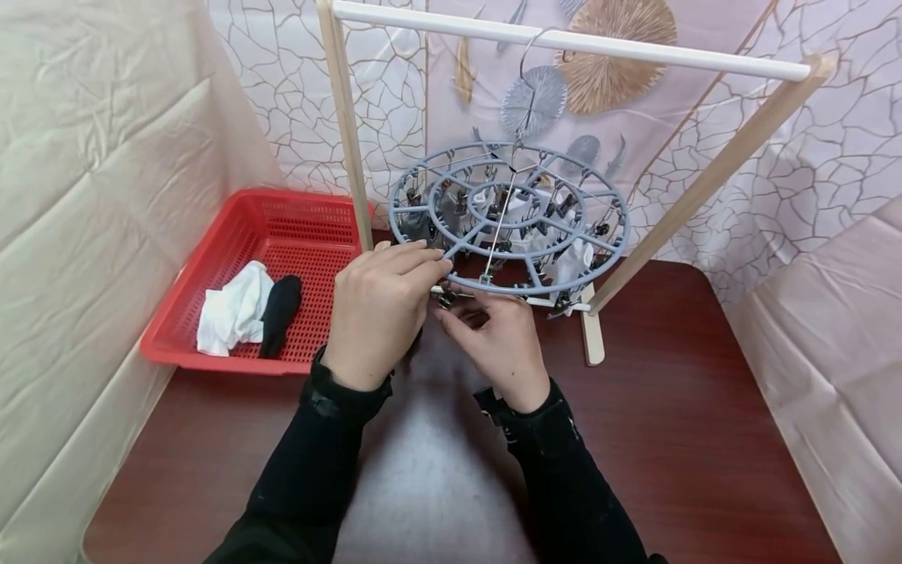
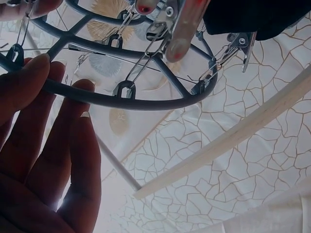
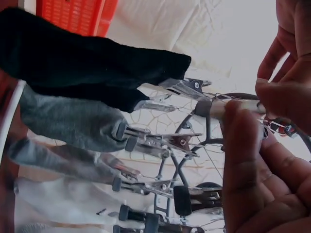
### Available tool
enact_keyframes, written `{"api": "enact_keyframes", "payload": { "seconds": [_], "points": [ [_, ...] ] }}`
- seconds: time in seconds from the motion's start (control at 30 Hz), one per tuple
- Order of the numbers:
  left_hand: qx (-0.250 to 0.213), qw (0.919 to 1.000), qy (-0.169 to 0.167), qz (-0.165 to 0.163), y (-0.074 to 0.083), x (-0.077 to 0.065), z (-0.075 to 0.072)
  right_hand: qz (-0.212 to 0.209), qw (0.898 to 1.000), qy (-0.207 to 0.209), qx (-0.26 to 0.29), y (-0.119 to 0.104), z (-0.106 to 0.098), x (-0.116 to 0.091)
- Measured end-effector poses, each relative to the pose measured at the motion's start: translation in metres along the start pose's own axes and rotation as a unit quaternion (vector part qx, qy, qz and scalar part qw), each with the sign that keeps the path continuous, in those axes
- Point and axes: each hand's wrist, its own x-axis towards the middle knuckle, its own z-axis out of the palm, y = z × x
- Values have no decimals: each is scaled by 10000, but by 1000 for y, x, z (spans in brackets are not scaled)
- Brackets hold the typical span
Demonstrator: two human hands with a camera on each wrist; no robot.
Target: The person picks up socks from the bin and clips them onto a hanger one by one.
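A round blue-grey clip hanger (image 1: 524, 287) hangs from a bar by its wire hook. My left hand (image 1: 384, 309) grips its outer rim at the front left; the left wrist view shows thumb and fingers (image 2: 63, 126) around the rim. Just below the rim, my right hand (image 1: 503, 345) pinches a metal clip with a dark pad (image 3: 202, 108) between thumb and finger. Beside that clip a black sock (image 3: 97, 63) hangs from metal clips (image 3: 194, 86). A grey sock (image 3: 68, 121) and paler socks (image 3: 58, 199) hang from other clips.
A red basket (image 1: 162, 352) on the left holds a white sock (image 1: 236, 305) and a black sock (image 1: 280, 313). A wooden stand with a white top bar (image 1: 437, 19) surrounds the hanger, its right post (image 1: 712, 180) slanting down to a foot on the brown table (image 1: 676, 407).
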Motion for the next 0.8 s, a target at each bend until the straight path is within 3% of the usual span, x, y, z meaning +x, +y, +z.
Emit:
{"api": "enact_keyframes", "payload": {
  "seconds": [0.27, 0.43, 0.57, 0.7, 0.8],
  "points": [
    [41, 9999, 85, -68, -5, -5, -3, 103, 9998, 111, -92, -1, 7, 1],
    [2, 10000, 89, 0, -6, -3, -3, 222, 9988, 433, -64, -1, 6, 0],
    [-98, 9999, -47, -30, -5, -3, -4, -17, 9964, 782, -323, 1, 5, -3],
    [-42, 9975, -639, -305, -12, -5, -15, -463, 9905, 1153, -589, 4, 6, -8],
    [527, 9844, -1459, -825, -41, 2, -26, -616, 9867, 1401, -539, 5, 6, -6]
  ]
}}
